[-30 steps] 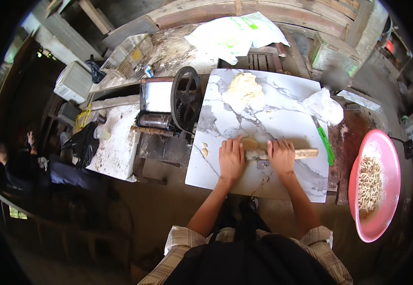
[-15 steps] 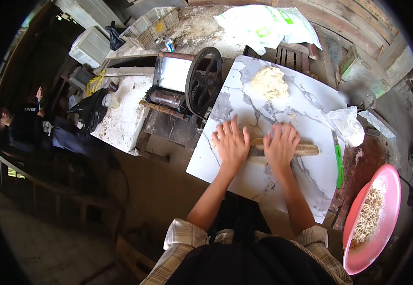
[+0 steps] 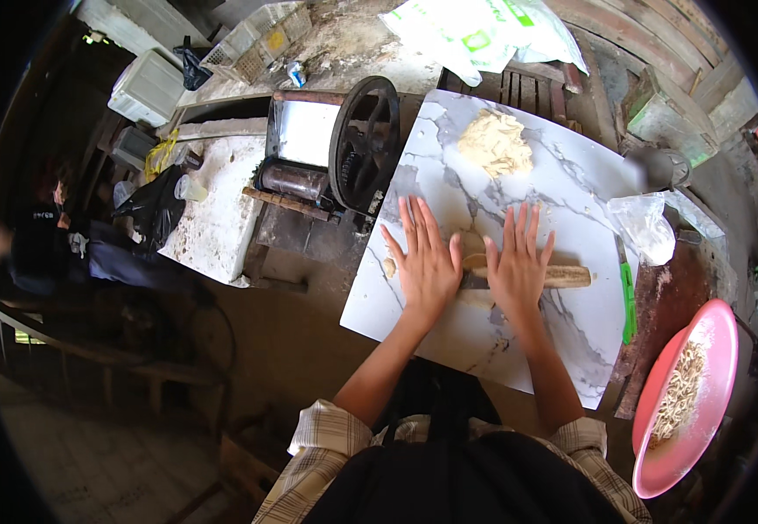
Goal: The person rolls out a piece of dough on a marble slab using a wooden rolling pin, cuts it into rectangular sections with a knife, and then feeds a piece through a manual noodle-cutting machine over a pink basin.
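We now spread our left hand (image 3: 429,272) and right hand (image 3: 517,275) wider, the right covering a roller (image 3: 568,277) toward the worktop's (image 3: 374,306) right edge; our grip seemingly presses, not clasps.

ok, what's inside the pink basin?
The pink basin holds a heap of pale, noodle-like strips; white powder dusts its wall. The bottom beneath the strips is covered, not visible.

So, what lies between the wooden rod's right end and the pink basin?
In the head view: marbled board, the green-handled knife, then reddish-brown tabletop.
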{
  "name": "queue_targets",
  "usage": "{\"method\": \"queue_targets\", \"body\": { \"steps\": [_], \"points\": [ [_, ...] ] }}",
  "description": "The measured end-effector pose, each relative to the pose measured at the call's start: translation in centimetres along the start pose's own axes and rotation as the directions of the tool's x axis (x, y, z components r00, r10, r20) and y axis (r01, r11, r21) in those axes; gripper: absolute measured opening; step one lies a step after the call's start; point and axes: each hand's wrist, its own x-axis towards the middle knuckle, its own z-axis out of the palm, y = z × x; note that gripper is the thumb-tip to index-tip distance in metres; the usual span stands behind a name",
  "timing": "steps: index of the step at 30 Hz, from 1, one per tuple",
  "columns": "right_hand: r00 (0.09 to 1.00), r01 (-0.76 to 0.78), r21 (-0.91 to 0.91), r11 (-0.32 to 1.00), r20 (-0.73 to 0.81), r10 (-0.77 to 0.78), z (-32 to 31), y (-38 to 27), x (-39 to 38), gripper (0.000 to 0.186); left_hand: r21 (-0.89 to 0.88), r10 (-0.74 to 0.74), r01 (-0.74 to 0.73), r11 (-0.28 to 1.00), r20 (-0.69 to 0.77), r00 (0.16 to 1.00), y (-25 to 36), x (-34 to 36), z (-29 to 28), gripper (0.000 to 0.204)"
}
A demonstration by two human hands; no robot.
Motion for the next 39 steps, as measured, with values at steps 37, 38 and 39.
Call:
{"method": "queue_targets", "body": {
  "steps": [37,38,39],
  "points": [
    [0.968,-0.228,-0.065,0.971,-0.125,0.219,1.1,0.1,3.5,0.064,-0.114,0.221,-0.228,0.967,-0.066,0.973,-0.3,5.8,3.0,0.066],
    [0.961,-0.256,-0.042,0.966,-0.118,0.250,1.2,0.2,3.9,0.063,-0.129,0.234,-0.241,0.962,-0.067,0.970,-0.3,6.2,3.2,0.066],
    [0.958,-0.267,-0.049,0.962,-0.126,0.259,1.0,0.1,3.5,0.063,-0.143,0.247,-0.255,0.956,-0.070,0.966,-0.3,6.4,3.2,0.065]
  ]
}}
